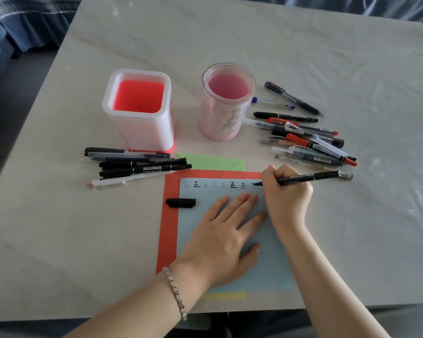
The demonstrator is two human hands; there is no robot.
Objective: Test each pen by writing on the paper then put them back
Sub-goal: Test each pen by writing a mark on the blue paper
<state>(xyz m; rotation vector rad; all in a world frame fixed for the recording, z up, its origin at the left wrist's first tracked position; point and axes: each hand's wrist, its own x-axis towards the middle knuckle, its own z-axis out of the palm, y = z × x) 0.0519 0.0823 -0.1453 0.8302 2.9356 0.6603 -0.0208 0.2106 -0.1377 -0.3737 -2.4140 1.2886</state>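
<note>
**Status: black marker in contact with the test sheet**

1. Right hand. I read the right hand (287, 193) at centre right of the frame, fingers curled around a black marker pen (310, 178). The tip touches the light blue paper (266, 264) at the right end of a row of handwritten characters (215, 184) along the paper's top edge. The barrel points toward the right of the frame.

2. Left hand. I read the left hand (222, 237) at lower centre, lying flat with straight, spread fingers pressed on the blue paper and grasping nothing. A metal bracelet (175, 291) sits on that wrist.

3. Paper stack. The blue paper lies on a red sheet (170, 228). A green sheet (213, 162) shows above it and a yellow strip (226, 295) below it. A black pen cap (181, 202) lies loose at the blue paper's left edge.

4. Holders. A square white holder with a red interior (138, 108) stands at centre left of the table (254, 45). A round pink holder (226, 103) stands just to its right. I see no pens in either.

5. Pen stock. One group of pens (134, 165) lies left of the papers, just below the square holder. A larger pile of pens (308, 140) lies right of the round holder, above the right hand.
</note>
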